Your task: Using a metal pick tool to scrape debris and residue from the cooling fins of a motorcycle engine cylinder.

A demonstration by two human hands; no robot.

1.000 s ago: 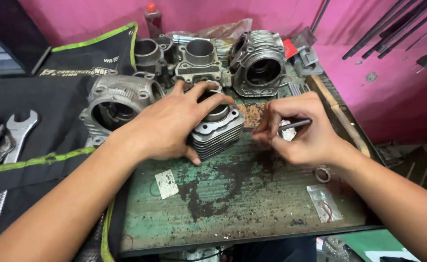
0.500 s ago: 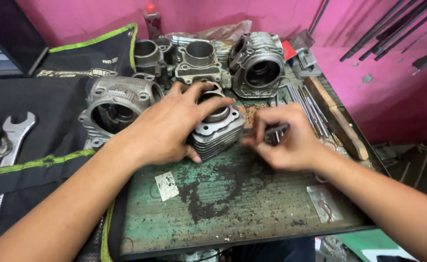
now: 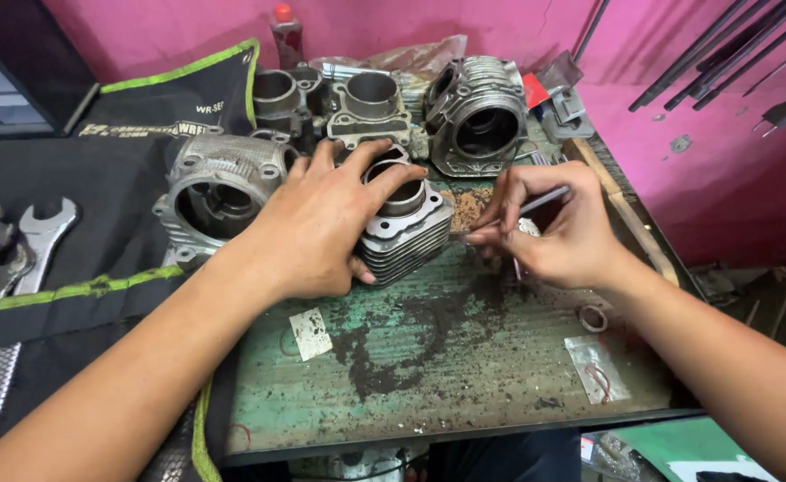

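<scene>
Pink walls back a worn green bench top (image 3: 464, 366), stained with dark grime. At its centre sits a finned engine cylinder (image 3: 404, 234), bore upward. Left hand (image 3: 322, 228) lies over the cylinder, fingers spread across its top rim and thumb against the fins. Right hand (image 3: 558, 234) is just beside the cylinder's right face, fingertips pinched together on a thin metal tool (image 3: 536, 202) whose tip points at the cylinder. Three more cylinders (image 3: 371, 103) stand behind, another (image 3: 219, 192) to the left. Spanners (image 3: 18, 241) rest on a black mat (image 3: 81, 178) at far left
</scene>
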